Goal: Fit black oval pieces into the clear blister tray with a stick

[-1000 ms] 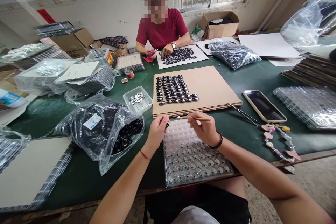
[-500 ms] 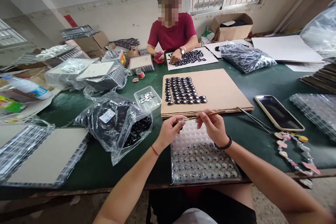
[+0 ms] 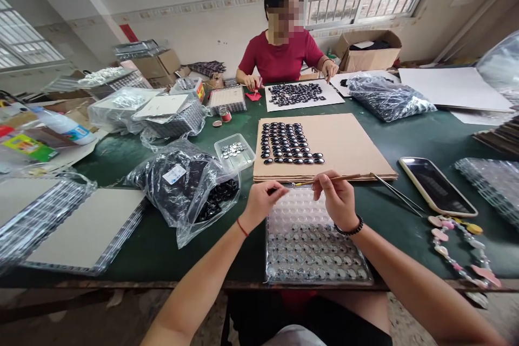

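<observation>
My right hand holds a slim brush with a brown wooden handle and a gold-coloured collar. Its thin end points left, close to the fingertips of my left hand. Those fingers are pinched on a small black piece, mostly hidden by them. Below both hands lies a clear plastic tray of round cells. Its nearer rows contain round clear-looking pieces with dark dots. Just beyond, rows of shiny black oval pieces lie on a stack of cardboard sheets.
Left of the hands are an open bag of black pieces and a clear box of small silvery discs. Tweezers, a phone and a beaded strand lie right. Across the table, a co-worker handles black pieces.
The view has shifted, so the table appears a little further right and lower. My hands are slightly further apart, the brush still held. The co-worker's arm has moved out to the right.
</observation>
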Motion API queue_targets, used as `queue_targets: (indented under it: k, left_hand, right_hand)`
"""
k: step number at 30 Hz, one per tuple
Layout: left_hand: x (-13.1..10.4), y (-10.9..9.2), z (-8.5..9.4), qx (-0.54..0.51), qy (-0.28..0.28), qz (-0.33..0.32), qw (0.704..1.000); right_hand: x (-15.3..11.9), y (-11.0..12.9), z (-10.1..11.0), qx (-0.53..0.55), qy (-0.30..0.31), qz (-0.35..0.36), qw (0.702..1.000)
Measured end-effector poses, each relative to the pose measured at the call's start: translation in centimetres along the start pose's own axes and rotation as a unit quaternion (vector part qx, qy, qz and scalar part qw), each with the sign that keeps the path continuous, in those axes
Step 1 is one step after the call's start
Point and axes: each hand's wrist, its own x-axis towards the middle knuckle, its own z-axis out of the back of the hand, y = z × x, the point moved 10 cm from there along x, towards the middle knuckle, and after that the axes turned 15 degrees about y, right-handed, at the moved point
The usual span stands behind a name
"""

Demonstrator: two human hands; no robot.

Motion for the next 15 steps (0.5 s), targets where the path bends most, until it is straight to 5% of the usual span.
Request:
queue_targets:
  k: [5,15]
  left_hand:
    - [-0.4,0.5,-3.6,-0.115,0.073,0.036,0.99]
    - [0.1,-0.1,-4.2,-0.092,0.118,0.019,0.989]
  right_hand:
    - [-0.3,1.0,-0.9,-0.068,0.044,0.035,0.996]
    - [-0.7,3.7,-4.6,-0.319,0.181,0.134,0.921]
